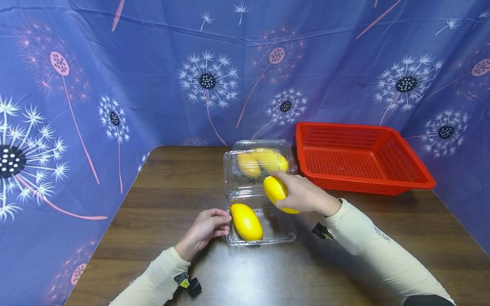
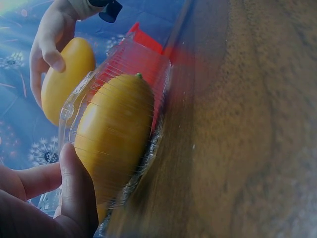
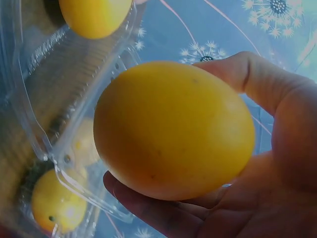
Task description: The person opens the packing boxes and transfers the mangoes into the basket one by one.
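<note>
Left hand (image 1: 207,228): pinching the left edge of the front clear box (image 1: 278,226).
Lying mango (image 1: 246,222): inside that box, at its left.
Back box (image 1: 292,158): yellow mangoes (image 1: 268,159) in it, behind the raised lid (image 1: 240,186).
Held mango (image 1: 274,190): over the front clear box's right side.
Right hand (image 1: 306,193): curled round it.
Red basket (image 1: 360,180): far right.

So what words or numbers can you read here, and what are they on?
None can be read.
Right sleeve: small dark marks like lettering, too small and blurred to read.
Yellow fruits, clear boxes, red basket: no writing that I can see.
</note>
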Available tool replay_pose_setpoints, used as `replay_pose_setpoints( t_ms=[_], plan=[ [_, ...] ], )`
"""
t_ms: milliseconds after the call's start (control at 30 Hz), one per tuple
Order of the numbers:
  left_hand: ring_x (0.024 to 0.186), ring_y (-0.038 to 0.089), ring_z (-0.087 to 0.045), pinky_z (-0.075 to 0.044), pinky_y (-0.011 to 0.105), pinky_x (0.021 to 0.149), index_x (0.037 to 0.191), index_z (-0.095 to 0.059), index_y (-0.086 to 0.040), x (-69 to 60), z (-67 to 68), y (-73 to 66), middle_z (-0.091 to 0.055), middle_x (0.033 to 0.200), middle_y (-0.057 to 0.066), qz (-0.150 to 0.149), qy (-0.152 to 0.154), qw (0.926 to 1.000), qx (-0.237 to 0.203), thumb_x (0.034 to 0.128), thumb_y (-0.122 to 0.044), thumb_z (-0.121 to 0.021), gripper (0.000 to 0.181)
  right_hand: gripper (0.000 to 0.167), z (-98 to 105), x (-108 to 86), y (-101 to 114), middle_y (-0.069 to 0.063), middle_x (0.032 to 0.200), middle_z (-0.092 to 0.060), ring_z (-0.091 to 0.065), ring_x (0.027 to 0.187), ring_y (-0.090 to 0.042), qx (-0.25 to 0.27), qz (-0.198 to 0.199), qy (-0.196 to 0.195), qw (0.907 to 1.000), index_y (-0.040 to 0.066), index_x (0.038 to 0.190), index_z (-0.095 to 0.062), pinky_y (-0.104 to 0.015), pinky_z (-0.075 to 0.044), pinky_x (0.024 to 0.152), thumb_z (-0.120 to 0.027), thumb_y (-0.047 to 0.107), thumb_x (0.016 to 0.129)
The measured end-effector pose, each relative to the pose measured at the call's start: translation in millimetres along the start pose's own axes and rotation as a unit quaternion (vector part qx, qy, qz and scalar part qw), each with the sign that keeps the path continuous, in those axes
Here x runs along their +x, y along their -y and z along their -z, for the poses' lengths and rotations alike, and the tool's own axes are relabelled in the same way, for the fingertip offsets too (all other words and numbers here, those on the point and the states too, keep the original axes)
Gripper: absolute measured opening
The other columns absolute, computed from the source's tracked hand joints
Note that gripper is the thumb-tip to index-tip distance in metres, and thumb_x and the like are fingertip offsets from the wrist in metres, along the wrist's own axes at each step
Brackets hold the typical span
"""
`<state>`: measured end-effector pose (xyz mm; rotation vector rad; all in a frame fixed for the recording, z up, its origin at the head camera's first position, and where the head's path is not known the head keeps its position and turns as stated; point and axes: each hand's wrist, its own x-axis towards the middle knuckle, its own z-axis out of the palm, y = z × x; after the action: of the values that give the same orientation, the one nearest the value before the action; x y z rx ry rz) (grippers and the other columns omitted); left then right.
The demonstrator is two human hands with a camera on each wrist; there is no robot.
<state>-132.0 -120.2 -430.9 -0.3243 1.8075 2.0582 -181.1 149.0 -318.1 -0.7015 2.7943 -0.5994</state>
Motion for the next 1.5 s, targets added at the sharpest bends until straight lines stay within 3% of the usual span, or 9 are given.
replay_pose_setpoints(
  t_ms=[800, 1500],
  plan=[
    [0.058, 0.009, -0.060, -0.057, 0.020, 0.057, 0.102, -0.055, 0.006, 0.7, -0.5, -0.4, -0.059, 0.073, 0.002, -0.002, 0.006, 0.9999, -0.008, 0.0895, -0.001, -0.062, 0.016, 0.074, 40.2, 2.6, -16.5, -0.012, 0.098, -0.062, -0.056, 0.073, -0.021, -0.002, -0.016, -0.029, 0.9994, 0.009, 0.140, -0.041, -0.028, -0.046, 0.059, -0.072, 0.026, 0.075],
    [0.059, 0.010, -0.060, -0.057, 0.020, 0.057, 0.103, -0.055, 0.006, 1.5, -0.6, -0.6, -0.059, 0.075, 0.003, -0.001, 0.006, 1.0000, -0.006, 0.0899, -0.001, -0.062, 0.016, 0.074, 67.5, 13.1, -38.0, -0.018, 0.112, -0.061, -0.058, 0.083, -0.027, -0.001, -0.066, -0.037, 0.9971, 0.008, 0.140, -0.039, -0.033, -0.051, 0.065, -0.074, 0.029, 0.078]
  ],
)
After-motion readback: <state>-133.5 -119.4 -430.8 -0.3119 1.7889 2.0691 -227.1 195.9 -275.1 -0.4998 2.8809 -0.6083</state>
